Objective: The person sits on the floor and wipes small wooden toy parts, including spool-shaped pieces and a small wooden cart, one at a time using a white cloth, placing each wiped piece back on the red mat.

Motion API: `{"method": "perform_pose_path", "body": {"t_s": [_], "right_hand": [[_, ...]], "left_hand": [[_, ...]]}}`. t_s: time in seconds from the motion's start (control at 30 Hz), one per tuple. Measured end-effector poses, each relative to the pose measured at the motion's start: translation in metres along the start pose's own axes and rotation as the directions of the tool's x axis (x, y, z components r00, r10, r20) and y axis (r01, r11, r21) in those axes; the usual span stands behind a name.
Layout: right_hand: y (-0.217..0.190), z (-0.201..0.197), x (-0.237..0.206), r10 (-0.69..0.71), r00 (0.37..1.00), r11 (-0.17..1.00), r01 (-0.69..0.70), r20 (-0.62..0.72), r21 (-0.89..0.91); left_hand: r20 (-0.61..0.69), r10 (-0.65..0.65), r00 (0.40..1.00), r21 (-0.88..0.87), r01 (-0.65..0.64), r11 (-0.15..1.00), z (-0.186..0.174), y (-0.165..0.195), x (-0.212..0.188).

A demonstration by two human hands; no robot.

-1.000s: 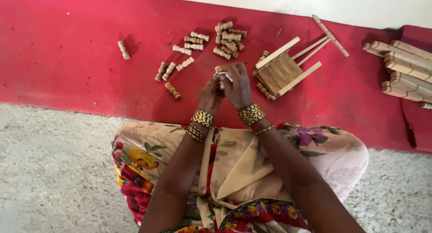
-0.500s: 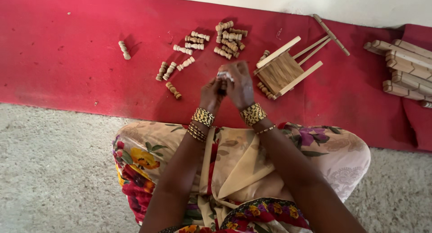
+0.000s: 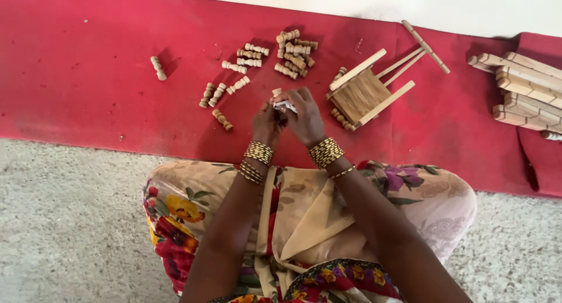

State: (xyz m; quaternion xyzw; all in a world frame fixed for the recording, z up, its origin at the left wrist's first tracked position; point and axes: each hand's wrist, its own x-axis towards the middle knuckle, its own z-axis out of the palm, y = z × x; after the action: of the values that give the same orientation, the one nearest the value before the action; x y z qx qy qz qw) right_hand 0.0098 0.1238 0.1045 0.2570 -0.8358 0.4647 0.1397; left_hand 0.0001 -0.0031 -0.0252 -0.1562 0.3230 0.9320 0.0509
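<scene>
On the red cloth: small turned wooden pegs (image 3: 295,51) lie in loose clusters, pale, ribbed and spindle-shaped; one single peg (image 3: 157,67) lies well apart to the left.
Wooden frame: a small frame (image 3: 366,92) of pale square slats with a woven straw-coloured panel, tilted, just right of the hands; two thin rods stick out from it.
Loose stick: a turned wooden stick (image 3: 425,46) lies beyond the frame.
Stacked slats: flat, pale wooden slats (image 3: 524,89) piled at the right edge.
Cloth: the red cloth (image 3: 88,74) is smooth and matte; the floor (image 3: 64,221) nearer the person is grey and grainy.
Left hand: the left hand (image 3: 266,122) is curled shut, fingers pinching a held peg (image 3: 277,93) that pokes up above them.
Right hand: the right hand (image 3: 304,118) is curled closed against the left, fingers on a small whitish piece (image 3: 285,105) between both hands; its kind is unclear.
Wrists: stacked gold-and-black beaded bangles (image 3: 325,152) on both.
Lap: floral printed fabric (image 3: 175,215), cream with red and yellow flowers.
</scene>
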Motion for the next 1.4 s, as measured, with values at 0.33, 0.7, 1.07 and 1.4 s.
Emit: {"method": "perform_pose_path", "body": {"t_s": [0.33, 0.7, 1.07, 1.4], "right_hand": [[0.019, -0.001, -0.001, 0.019, 0.987, 0.997, -0.031, -0.157, -0.077], [0.01, -0.004, 0.005, 0.015, 0.975, 0.992, -0.042, -0.221, -0.119], [0.009, -0.002, 0.0, 0.062, 0.997, 0.998, -0.062, 0.043, 0.005], [0.018, -0.004, 0.004, 0.086, 0.984, 0.988, -0.105, -0.153, -0.115]], "left_hand": [[0.028, 0.014, 0.999, 0.191, -0.019, 0.981, 0.023, 0.008, -0.018], [0.096, -0.103, 0.99, 0.033, 0.1, 0.994, 0.027, 0.009, -0.02], [0.055, -0.055, 0.997, -0.119, 0.061, 0.991, 0.0, -0.002, -0.003], [0.039, -0.071, 0.997, 0.044, 0.069, 0.997, 0.034, 0.013, -0.024]]}}
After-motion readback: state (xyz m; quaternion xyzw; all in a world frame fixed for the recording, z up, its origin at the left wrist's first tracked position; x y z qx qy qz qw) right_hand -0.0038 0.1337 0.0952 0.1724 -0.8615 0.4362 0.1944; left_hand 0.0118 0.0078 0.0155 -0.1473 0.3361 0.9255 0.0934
